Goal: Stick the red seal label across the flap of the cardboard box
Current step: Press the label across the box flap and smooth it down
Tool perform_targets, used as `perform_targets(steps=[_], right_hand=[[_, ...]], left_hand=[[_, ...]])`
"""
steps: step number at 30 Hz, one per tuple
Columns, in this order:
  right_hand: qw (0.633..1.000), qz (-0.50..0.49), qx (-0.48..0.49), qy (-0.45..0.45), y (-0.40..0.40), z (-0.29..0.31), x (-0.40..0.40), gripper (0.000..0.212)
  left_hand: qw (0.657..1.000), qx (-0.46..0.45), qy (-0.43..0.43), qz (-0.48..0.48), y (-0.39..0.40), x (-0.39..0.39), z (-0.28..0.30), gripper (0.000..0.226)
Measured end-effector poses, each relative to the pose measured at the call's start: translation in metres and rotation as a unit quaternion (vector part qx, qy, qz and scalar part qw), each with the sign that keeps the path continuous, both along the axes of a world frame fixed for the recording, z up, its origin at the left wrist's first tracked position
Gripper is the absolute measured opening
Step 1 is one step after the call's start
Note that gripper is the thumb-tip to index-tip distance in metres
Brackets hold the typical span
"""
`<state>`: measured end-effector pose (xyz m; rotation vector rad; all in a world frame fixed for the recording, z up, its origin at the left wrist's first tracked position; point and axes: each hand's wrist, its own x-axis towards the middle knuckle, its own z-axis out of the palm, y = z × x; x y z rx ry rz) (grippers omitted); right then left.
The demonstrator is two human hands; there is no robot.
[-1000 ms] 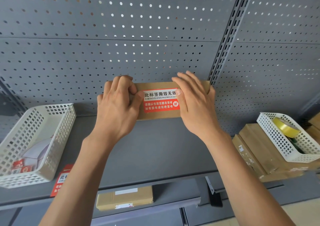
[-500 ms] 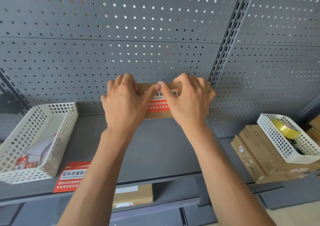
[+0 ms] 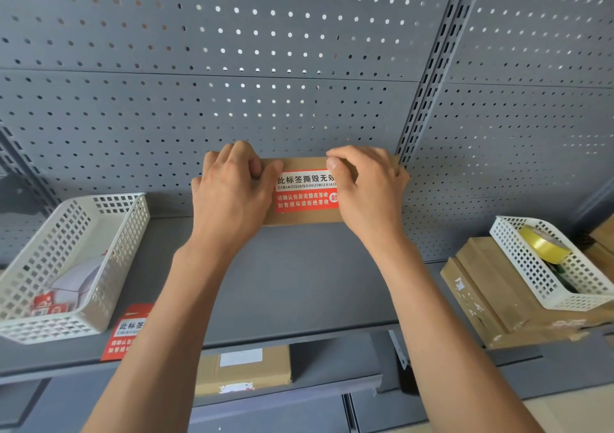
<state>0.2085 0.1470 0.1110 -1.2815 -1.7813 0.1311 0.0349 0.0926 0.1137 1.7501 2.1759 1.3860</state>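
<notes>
Both hands, left hand (image 3: 232, 196) and right hand (image 3: 368, 193), grip the light, stiff cardboard box (image 3: 300, 218) at the shelf's back edge, thumbs pressing the thin red seal label (image 3: 304, 191) flat.

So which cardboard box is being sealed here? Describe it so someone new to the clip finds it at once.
Find the grey shelf in front of the pegboard wall. The cardboard box stands at its back, between the left hand and the right hand. Unlike the boxes on the right and on the lower shelf, its front carries a red seal label with white and black print.
</notes>
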Motion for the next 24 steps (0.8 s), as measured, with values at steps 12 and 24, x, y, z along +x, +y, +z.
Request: perform_targets(steps=[12,24], right_hand=[[0.987,0.114,-0.048,-0.1,0.008,0.005,0.032,0.035],[0.963,0.218,-0.111,-0.116,0.006,0.01,0.049,0.066]], left_hand=[[0.994,-0.041,0.022,-0.096,-0.007,-0.018,0.003,0.039],[0.983,-0.099,0.033,-0.151,-0.014,-0.028,0.009,0.06]])
